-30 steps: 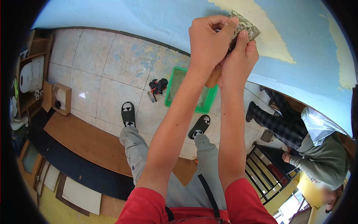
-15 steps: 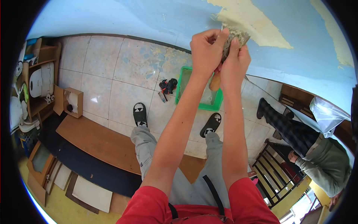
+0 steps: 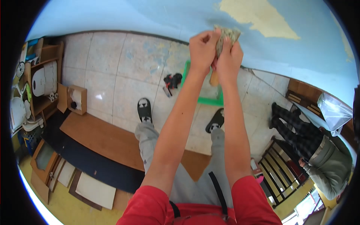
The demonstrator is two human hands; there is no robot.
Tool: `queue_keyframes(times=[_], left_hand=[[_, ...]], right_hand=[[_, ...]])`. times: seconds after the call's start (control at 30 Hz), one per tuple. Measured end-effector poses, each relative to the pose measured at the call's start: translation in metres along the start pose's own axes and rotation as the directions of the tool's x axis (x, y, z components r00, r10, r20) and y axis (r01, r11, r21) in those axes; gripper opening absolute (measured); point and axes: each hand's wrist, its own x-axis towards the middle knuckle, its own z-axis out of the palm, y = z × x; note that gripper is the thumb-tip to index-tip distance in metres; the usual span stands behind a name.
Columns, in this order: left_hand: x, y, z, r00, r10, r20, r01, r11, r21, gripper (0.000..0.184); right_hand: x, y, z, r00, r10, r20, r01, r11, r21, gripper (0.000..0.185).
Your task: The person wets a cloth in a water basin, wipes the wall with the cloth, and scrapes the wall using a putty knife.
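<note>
Both bare hands are raised in front of the blue wall [image 3: 165,22], gripping a paint scraper with a wooden handle [image 3: 214,78]. Its broad blade [image 3: 229,34] is coated with pale, crumbly paint residue. My left hand [image 3: 202,52] is closed, thumb and fingers at the blade's left side. Closed too, my right hand [image 3: 230,57] has its thumb against the blade and its fingers wrapped behind, mostly hidden. A bare yellowish patch [image 3: 255,17] shows on the wall to the upper right of the blade. Whether the blade touches the wall I cannot tell.
Below my hands, a green tray [image 3: 210,101] lies on the tiled floor beside a black and orange object [image 3: 172,80]. Brown and dark boards [image 3: 101,138] lie at left near shelves [image 3: 47,50]. Another person [image 3: 322,161] and a black metal rack [image 3: 279,167] are at right.
My hands and the scraper have shifted left, away from the bare patch, and the camera view has turned slightly. The other person's legs have moved.
</note>
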Motion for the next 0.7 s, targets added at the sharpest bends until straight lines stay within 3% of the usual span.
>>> queue_keyframes(times=[0.07, 0.1, 0.17, 0.2, 0.23, 0.3, 0.33, 0.37, 0.4, 0.43, 0.5, 0.57, 0.63, 0.7], left_hand=[[0.0, 0.027, 0.0, 0.998, 0.049, 0.047, -0.048, 0.999, -0.002, 0.025], [0.0, 0.032, 0.0, 0.982, 0.188, 0.025, -0.189, 0.978, 0.085, 0.026], [-0.006, 0.041, -0.007, 0.971, 0.239, -0.025, -0.237, 0.968, 0.084, 0.029], [-0.011, 0.048, -0.016, 0.951, 0.299, -0.075, -0.293, 0.953, 0.084, 0.033], [-0.021, 0.048, -0.034, 0.968, 0.249, -0.03, -0.24, 0.954, 0.181, 0.037], [-0.048, 0.014, -0.075, 0.98, 0.184, -0.074, -0.154, 0.943, 0.295, 0.032], [-0.066, -0.012, -0.113, 0.996, 0.077, -0.044, -0.039, 0.828, 0.56, 0.033], [-0.093, -0.02, -0.135, 0.996, 0.088, -0.029, -0.048, 0.754, 0.655, 0.029], [-0.121, -0.038, -0.172, 0.998, 0.056, -0.019, -0.008, 0.445, 0.895, 0.024], [-0.154, -0.058, -0.21, 0.998, 0.054, -0.021, -0.004, 0.418, 0.908, 0.02], [-0.217, -0.061, -0.258, 0.994, -0.016, -0.111, 0.111, 0.271, 0.956, 0.025], [-0.269, -0.063, -0.287, 0.988, -0.013, -0.156, 0.156, 0.159, 0.975, 0.031], [-0.311, -0.075, -0.302, 0.976, -0.088, -0.201, 0.204, 0.037, 0.978, 0.04], [-0.311, -0.076, -0.301, 0.98, -0.077, -0.182, 0.187, 0.059, 0.981, 0.042]], right_hand=[[0.0, -0.038, -0.005, 0.999, -0.013, 0.05, 0.011, 0.999, 0.04, 0.028], [-0.003, -0.053, -0.009, 0.993, 0.045, 0.107, -0.056, 0.993, 0.102, 0.027], [-0.003, -0.067, -0.019, 0.977, 0.126, 0.172, -0.152, 0.977, 0.151, 0.026], [0.002, -0.07, -0.024, 0.948, 0.053, 0.314, -0.115, 0.977, 0.182, 0.026], [0.007, -0.073, -0.024, 0.896, -0.031, 0.443, -0.076, 0.972, 0.222, 0.026], [0.015, -0.073, -0.009, 0.889, -0.058, 0.455, -0.107, 0.938, 0.329, 0.026], [0.023, -0.073, 0.003, 0.884, -0.094, 0.458, -0.128, 0.894, 0.43, 0.027], [0.031, -0.056, 0.02, 0.932, -0.051, 0.358, -0.133, 0.872, 0.471, 0.027], [0.036, -0.026, 0.03, 0.949, -0.004, 0.316, -0.095, 0.95, 0.297, 0.026], [0.034, 0.01, 0.037, 0.965, 0.028, 0.26, -0.059, 0.992, 0.113, 0.026], [0.008, 0.083, 0.041, 0.876, 0.395, 0.276, -0.425, 0.903, 0.056, 0.027], [-0.031, 0.119, 0.03, 0.739, 0.546, 0.394, -0.567, 0.82, -0.073, 0.028], [-0.066, 0.136, 0.015, 0.691, 0.588, 0.421, -0.647, 0.762, -0.002, 0.026], [-0.083, 0.138, -0.006, 0.714, 0.554, 0.428, -0.604, 0.797, -0.022, 0.026]])
